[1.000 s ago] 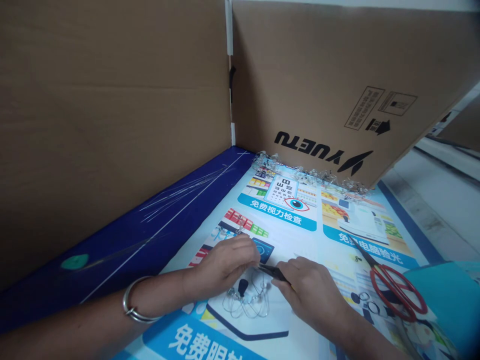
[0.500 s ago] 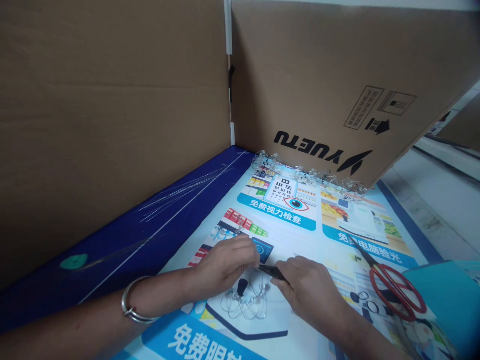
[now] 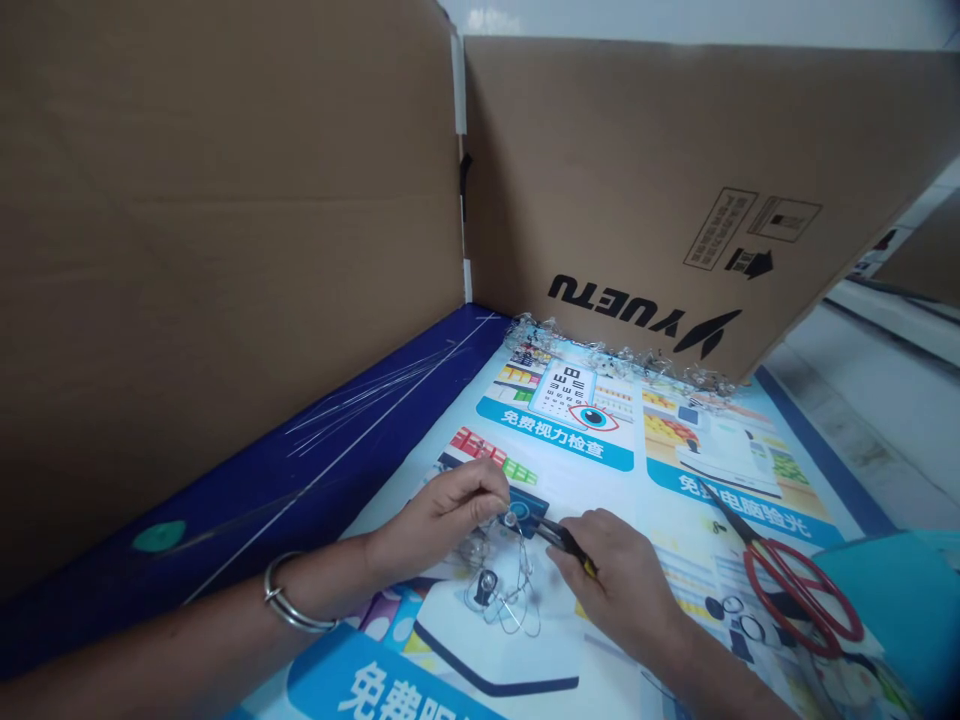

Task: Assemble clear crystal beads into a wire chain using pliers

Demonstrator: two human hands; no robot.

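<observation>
Inspection at the printed optical-shop poster [image 3: 559,450]: the person's left hand [image 3: 442,520] and right hand [image 3: 619,585] are both over the poster's lower middle. The left grip is pressed together, thumb and fingers pinching a small ring of the silver wire-and-clear-suction-cup assembly [image 3: 486,588]. The rest of that assembly lies on the poster just below the hand, its wire loops tangled and one cup showing a dark centre. The right grip is pressed closed on slim black needle-nose pliers [image 3: 562,540], whose tips reach the same ring. A silver bangle [image 3: 296,607] circles the left wrist.

Along the poster's far edge lies a line of clear plastic scraps [image 3: 615,355]. Behind them stands a brown corrugated cardboard panel [image 3: 645,200], printed upside down with "YUETU" and an arrow mark. A dark blue padded strip [image 3: 300,440] runs along the poster's left edge. Red-handled steel scissors [image 3: 795,590] lie on the poster's right side, beside a teal sheet [image 3: 892,600]. Legible poster headings: "免费视力检查" and "免费电脑验光".
</observation>
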